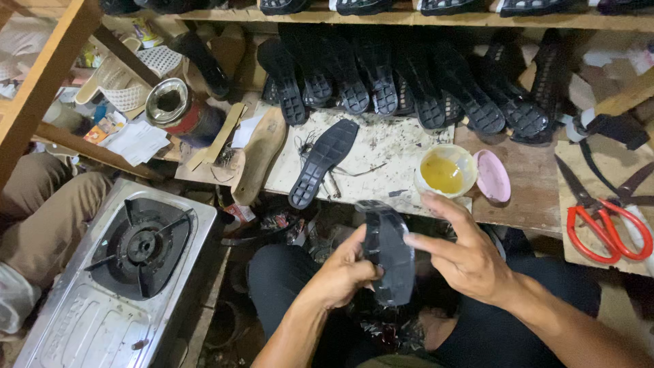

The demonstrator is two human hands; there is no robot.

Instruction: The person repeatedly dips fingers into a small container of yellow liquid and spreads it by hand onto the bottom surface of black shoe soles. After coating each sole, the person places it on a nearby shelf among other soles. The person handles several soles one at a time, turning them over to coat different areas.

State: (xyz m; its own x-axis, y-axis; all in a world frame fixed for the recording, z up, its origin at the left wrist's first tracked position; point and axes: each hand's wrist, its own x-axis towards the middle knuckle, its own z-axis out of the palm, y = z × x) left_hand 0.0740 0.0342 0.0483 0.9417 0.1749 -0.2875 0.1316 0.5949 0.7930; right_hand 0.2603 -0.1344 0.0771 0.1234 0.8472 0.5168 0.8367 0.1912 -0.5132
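While the left hand (340, 272) grips a black shoe sole (388, 252) over the lap, fingers (361, 271) clenched round its edge, the right hand (463, 255) hovers just beside it with fingers loosely spread and grasping nothing, so the sole, judged from this one-sided hold, could twist or slip down among the scraps below. Just beyond the right hand, at the desk (381, 146) edge, an open round tub (446, 170) holds yellow liquid, seemingly adhesive, its pink lid (493, 176) lying beside it; a careless reach could tip it. An open tin can (170, 105) lies tilted at left, contents not discernible.
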